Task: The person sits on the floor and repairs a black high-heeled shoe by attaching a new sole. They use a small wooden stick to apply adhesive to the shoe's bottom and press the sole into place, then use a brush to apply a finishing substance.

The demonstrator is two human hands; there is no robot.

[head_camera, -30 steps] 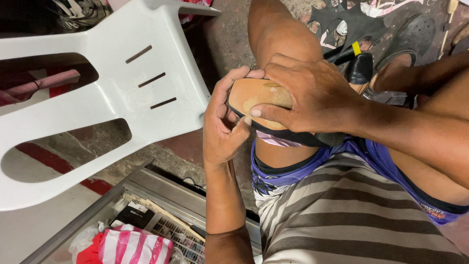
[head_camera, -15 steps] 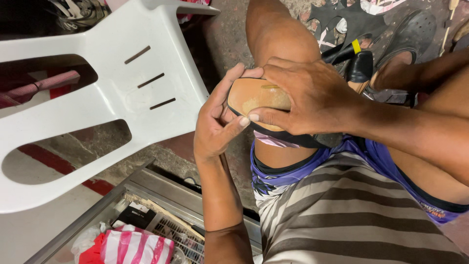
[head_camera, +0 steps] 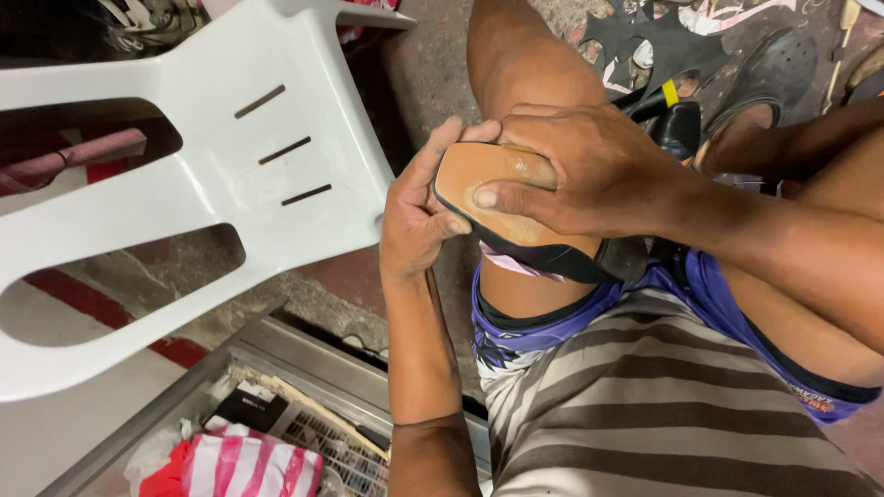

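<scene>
White plastic chair (head_camera: 184, 175) tipped at far left, slotted back facing up, well apart from the work. Below it a metal tray (head_camera: 276, 368) with a red-and-white striped bag (head_camera: 249, 465) and some dark small items, untouched.

Left hand (head_camera: 419, 216) cupped around toe end of the shoe (head_camera: 516, 207), fingers curled and clamped on its edge, thumb up along the rim. Shoe lying sole-up across bare knee (head_camera: 525, 64), black upper underneath, tan sole (head_camera: 493, 184) on top. Sole already seated on the upper along the visible toe edge, no gap seen there; surface looking glossy and smeared in the middle, possibly glue or wear, cannot tell which.

Right hand (head_camera: 589, 175) laid flat over mid-sole, fingers together and pressing down, thumb tip on the tan face. Heel end hidden under palm and wrist, so bond at that end not checkable.

Judged stage: sole placed and aligned, pressing-down in hand, probably late in the attaching step. Left, as far as shown: heel end and edges to confirm, any cleaning of smears.

Far right, more shoes on the floor (head_camera: 433, 83): black sandal (head_camera: 764, 74), dark scraps, none touched. Striped shirt (head_camera: 645, 414) along bottom.
</scene>
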